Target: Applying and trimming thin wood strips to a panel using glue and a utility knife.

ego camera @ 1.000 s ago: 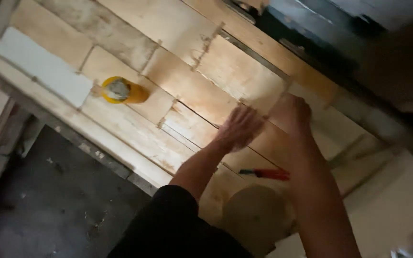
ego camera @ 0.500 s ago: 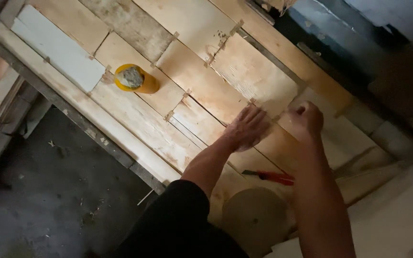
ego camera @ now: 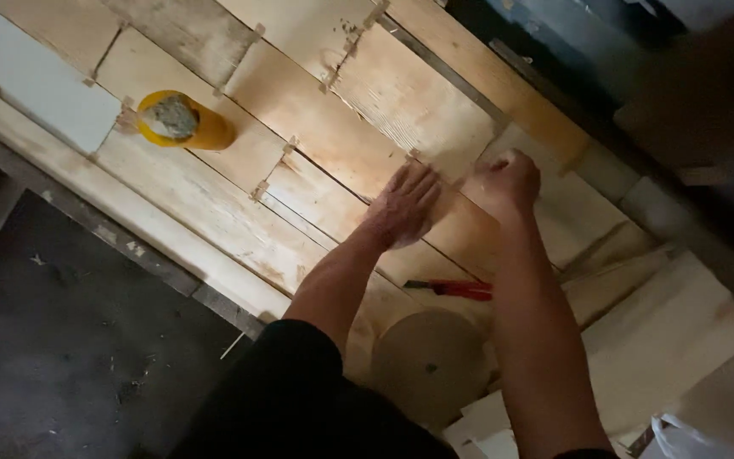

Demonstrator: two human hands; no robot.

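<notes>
My left hand (ego camera: 403, 206) lies flat, palm down, on a tan wood-look floor tile (ego camera: 346, 200) set among others with small spacers in the joints. My right hand (ego camera: 507, 183) is curled into a fist at the tile's far edge, next to the left hand; whether it pinches something small I cannot tell. A red-handled tool (ego camera: 460, 290) lies on the tiles between my forearms, touched by neither hand.
A yellow container (ego camera: 182, 121) with grey material inside stands on the tiles at upper left, beside a white tile (ego camera: 31, 78). A round tan object (ego camera: 431, 365) sits below the tool. Dark bare floor (ego camera: 61, 340) lies at lower left. A white bag (ego camera: 694, 438) is at bottom right.
The view has shifted, so the tiles and yellow container appear moved. Both hands stay together on the same tile, the left flat and the right fisted.
</notes>
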